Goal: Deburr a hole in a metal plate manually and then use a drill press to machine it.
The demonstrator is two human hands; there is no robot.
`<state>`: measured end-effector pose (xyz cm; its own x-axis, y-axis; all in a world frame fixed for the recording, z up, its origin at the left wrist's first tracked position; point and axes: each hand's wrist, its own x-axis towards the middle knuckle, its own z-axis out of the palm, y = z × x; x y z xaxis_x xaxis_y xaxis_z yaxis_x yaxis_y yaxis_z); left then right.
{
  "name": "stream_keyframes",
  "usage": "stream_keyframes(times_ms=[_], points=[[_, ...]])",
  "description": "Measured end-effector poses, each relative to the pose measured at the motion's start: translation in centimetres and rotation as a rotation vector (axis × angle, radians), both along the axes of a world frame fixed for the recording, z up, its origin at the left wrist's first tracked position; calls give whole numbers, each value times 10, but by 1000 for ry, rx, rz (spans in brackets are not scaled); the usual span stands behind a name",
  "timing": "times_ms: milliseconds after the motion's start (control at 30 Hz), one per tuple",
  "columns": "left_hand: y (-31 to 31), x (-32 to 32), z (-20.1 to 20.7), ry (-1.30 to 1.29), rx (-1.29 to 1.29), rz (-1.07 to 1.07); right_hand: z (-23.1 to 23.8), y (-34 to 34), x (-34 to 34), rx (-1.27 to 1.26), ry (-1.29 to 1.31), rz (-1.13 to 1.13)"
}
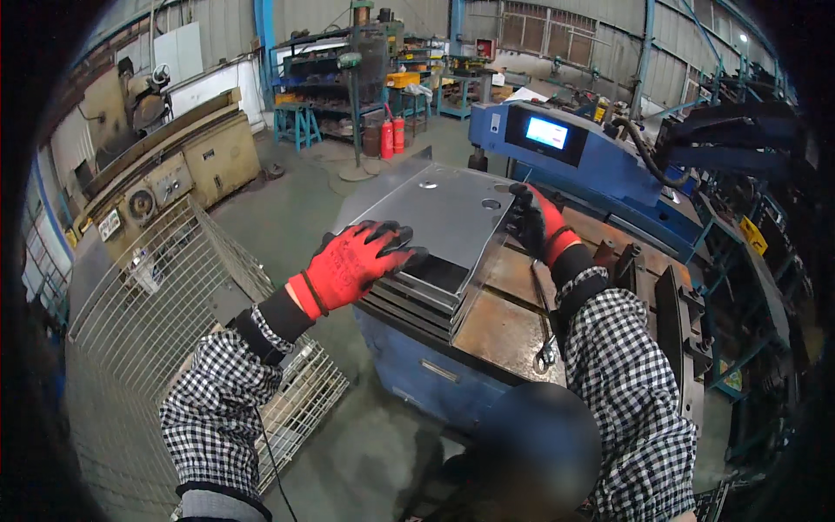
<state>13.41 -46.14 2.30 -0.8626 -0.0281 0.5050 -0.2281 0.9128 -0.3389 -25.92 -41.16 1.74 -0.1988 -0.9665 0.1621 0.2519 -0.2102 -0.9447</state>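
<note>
A flat grey metal sheet with round holes lies on top of a stack of similar sheets on a steel work table. My left hand, in a red glove with black fingers, rests over the sheet's near left part, fingers stretched out. At the sheet's right edge, my right hand in a matching glove has its fingers bent against the edge; its grip is partly hidden. A long wrench lies on the table below my right wrist.
A wire mesh cage stands left of the table. Behind the table is a blue machine with a lit screen. Dark metal clamps line the table's right side. Two red fire extinguishers stand farther back. A blurred rounded shape covers the near foreground.
</note>
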Motion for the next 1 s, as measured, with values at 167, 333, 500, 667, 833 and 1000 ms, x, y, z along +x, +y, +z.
stream_keyframes(times_ms=[167,333,500,667,833,1000], points=[[-15,-10,-6,-34,68,-7,-18,-38,-37,139,100,-108],[-7,-1,-7,-48,90,-55,-18,-49,-58,97,1053,-172],[-1,-1,15,-194,251,-39,6,-45,-56,375,1492,-332],[-13,23,45,36,737,94,14,-36,-29,387,1104,-430],[-48,28,-4,607,786,13,33,21,7,515,583,-49],[-91,8,-57,706,1305,223,22,26,26,153,1097,162]])
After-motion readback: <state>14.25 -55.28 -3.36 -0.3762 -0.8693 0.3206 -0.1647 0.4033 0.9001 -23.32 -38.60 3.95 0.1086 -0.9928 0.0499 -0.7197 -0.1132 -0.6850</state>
